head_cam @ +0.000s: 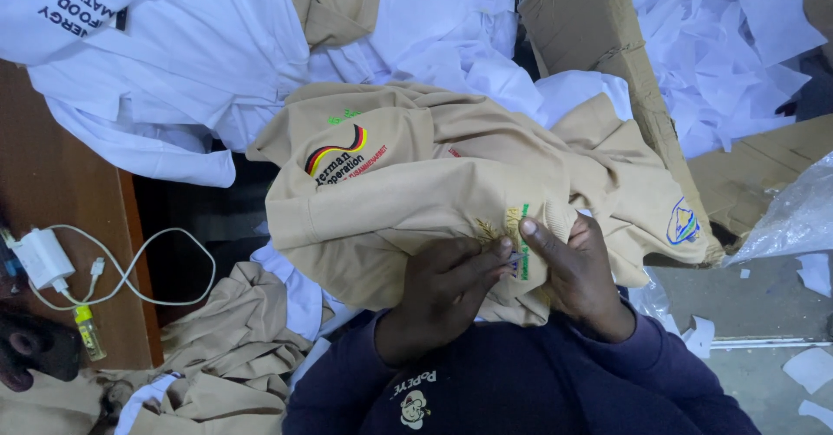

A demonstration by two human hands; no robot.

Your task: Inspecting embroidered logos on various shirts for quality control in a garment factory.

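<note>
Head view: navy sleeves nearest, then left hand (442, 292) and right hand (577, 270) side by side, both grips pinching an embroidered patch (514, 227) on the beige garment (416, 183), bunched at centre over white garments (217, 62). Looks soft, light, limp; best held at the stiffer stitched area or a seam. Charger (39, 257) on tabletop (52, 183), left.

To your left, the brown desk (52, 183) carries a white charger (39, 257) with its cable (147, 270), a small yellow bottle (87, 331), and white shirts (173, 62).
</note>
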